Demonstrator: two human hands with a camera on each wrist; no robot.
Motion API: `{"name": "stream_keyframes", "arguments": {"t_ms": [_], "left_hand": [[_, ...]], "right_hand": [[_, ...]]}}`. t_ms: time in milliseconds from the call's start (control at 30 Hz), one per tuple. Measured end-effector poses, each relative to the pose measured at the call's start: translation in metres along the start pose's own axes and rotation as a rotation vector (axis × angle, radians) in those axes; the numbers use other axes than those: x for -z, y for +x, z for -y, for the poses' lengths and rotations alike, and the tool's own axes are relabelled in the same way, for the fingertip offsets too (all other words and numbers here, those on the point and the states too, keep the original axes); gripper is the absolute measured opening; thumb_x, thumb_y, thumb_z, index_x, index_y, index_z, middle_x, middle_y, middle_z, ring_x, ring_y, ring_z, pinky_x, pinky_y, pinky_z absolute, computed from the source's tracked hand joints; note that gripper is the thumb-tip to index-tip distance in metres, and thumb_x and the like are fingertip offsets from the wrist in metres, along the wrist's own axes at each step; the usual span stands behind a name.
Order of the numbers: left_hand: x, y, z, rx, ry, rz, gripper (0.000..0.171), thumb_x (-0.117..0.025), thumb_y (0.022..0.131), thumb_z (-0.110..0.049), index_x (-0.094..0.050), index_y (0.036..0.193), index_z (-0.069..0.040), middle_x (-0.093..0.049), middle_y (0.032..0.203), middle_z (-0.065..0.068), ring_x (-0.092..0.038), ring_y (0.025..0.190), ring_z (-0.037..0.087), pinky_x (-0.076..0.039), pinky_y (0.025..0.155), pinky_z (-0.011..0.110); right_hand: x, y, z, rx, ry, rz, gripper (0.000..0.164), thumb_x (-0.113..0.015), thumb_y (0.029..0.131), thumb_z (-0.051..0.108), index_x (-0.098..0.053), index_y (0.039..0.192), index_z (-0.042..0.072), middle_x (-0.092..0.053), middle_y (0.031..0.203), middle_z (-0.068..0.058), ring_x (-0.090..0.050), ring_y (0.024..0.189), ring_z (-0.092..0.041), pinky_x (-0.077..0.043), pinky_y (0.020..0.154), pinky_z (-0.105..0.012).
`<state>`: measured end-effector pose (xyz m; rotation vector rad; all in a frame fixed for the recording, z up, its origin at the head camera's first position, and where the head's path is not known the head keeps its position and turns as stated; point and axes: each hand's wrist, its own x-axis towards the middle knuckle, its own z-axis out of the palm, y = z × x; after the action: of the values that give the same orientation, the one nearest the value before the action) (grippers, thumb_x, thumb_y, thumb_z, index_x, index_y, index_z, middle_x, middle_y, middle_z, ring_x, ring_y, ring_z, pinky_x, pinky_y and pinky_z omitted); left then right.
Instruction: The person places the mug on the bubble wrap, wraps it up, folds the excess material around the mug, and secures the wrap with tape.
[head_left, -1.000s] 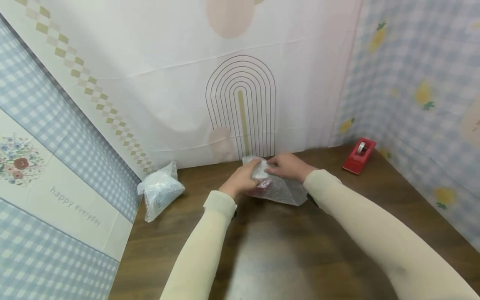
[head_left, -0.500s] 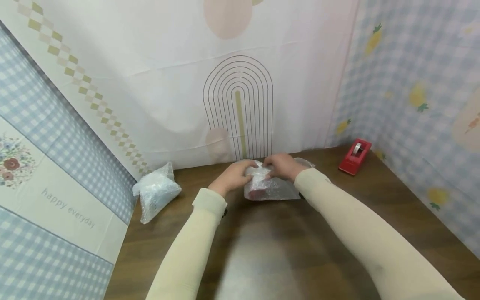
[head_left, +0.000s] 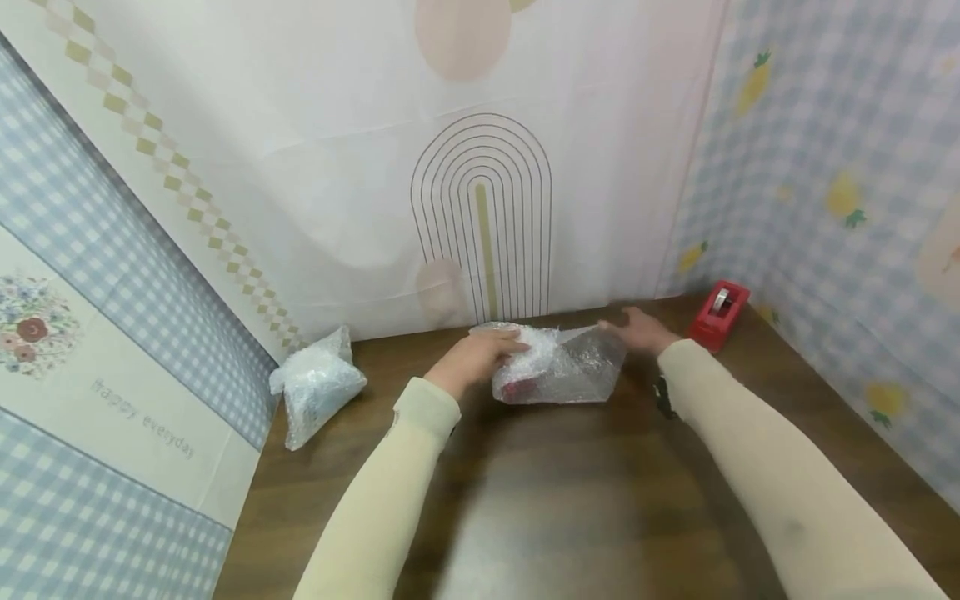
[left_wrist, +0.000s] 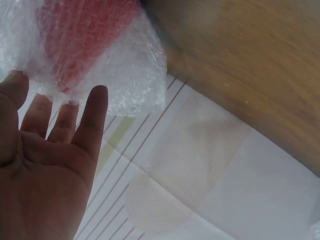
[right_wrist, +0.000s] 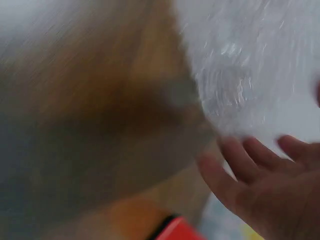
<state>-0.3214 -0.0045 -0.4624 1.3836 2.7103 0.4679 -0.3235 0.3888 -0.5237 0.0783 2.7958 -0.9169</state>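
Note:
A red object (left_wrist: 82,42) shows through the clear bubble wrap (head_left: 588,367) that encloses it on the table; its kind is blurred by the layers. My left hand (head_left: 474,360) rests at the left end of this bundle. In the left wrist view, its fairly straight fingers (left_wrist: 92,117) reach the edge of the wrap, with the thumb apart at the side. My right hand (head_left: 642,330) is at the loose right end of the wrap. Its spread, extended fingers (right_wrist: 239,160) meet the wrap's edge in the right wrist view, where much is motion-blurred.
A second bubble-wrapped bundle (head_left: 318,385), pale inside, lies at the table's left edge. Toward the back right stands a red tape dispenser (head_left: 718,315), just beyond my right hand. A patterned cloth (head_left: 360,208) hangs directly behind the wooden table (head_left: 555,500).
My right hand has gone from the middle of the bundle to the right end of the wrap. The left hand stays at the left end, and more of the wrap shows between them.

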Motion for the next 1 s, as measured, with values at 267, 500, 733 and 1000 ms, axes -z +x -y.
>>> {"name": "stream_keyframes", "arguments": {"t_ms": [267,500,733,1000], "left_hand": [[0.002,0.000,0.000,-0.045,0.041,-0.024,0.050,-0.063,0.114,-0.006,-0.065,0.162,-0.022,-0.055,0.176,0.010,-0.052,0.164,0.036,-0.043,0.137,0.051],[-0.005,0.000,-0.002,-0.031,0.018,-0.018,0.050,-0.059,0.117,-0.008,-0.063,0.164,-0.023,-0.051,0.179,0.007,-0.047,0.167,0.038,-0.038,0.140,0.052],[-0.008,0.001,-0.008,0.019,-0.013,-0.012,0.050,-0.059,0.117,-0.006,-0.064,0.162,-0.024,-0.049,0.180,0.009,-0.052,0.158,0.046,-0.050,0.131,0.054],[-0.006,0.006,-0.016,-0.019,0.087,-0.050,0.046,-0.067,0.114,-0.010,-0.068,0.158,-0.022,-0.058,0.173,0.013,-0.061,0.156,0.037,-0.050,0.126,0.054]], "right_hand": [[0.001,-0.037,0.011,-0.076,0.139,-0.053,0.065,-0.078,0.100,0.027,-0.061,0.137,-0.023,-0.075,0.121,-0.035,-0.075,0.103,-0.040,-0.066,0.090,-0.046],[0.003,-0.056,0.053,-0.118,0.593,-0.172,0.032,-0.065,0.112,0.014,-0.069,0.129,-0.014,-0.066,0.089,0.011,-0.064,0.080,-0.001,-0.067,0.075,-0.024],[0.006,-0.054,0.097,0.004,0.452,-0.241,0.035,-0.057,0.118,0.027,-0.059,0.108,-0.007,-0.050,0.079,0.002,-0.062,0.067,-0.014,-0.070,0.071,-0.040],[0.000,-0.049,0.155,0.181,0.133,-0.322,0.035,-0.059,0.115,0.023,-0.054,0.082,0.011,-0.056,0.078,-0.003,-0.054,0.075,-0.021,-0.047,0.071,-0.033]]}}
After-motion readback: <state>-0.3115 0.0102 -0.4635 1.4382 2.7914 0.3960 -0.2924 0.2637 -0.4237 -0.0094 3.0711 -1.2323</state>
